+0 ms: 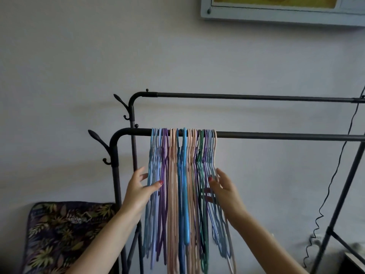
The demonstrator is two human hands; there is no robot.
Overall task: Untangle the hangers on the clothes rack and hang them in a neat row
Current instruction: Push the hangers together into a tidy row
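Several thin hangers (182,186) in light blue, purple, peach, bright blue and green hang bunched in a row on the near black rail (276,136) of the clothes rack. My left hand (139,189) touches the left side of the bunch, fingers straight, thumb against the light blue and purple hangers. At the right side of the bunch my right hand (223,187) presses with straight fingers on the outermost hangers. Neither hand has anything gripped.
A second, higher black rail (256,96) runs behind. Coat hooks (96,136) stick out at the rack's left posts. A leaf-patterned cushion (65,234) stands at the lower left. A black cord (335,175) dangles at the right, and a picture frame (276,14) hangs on the wall.
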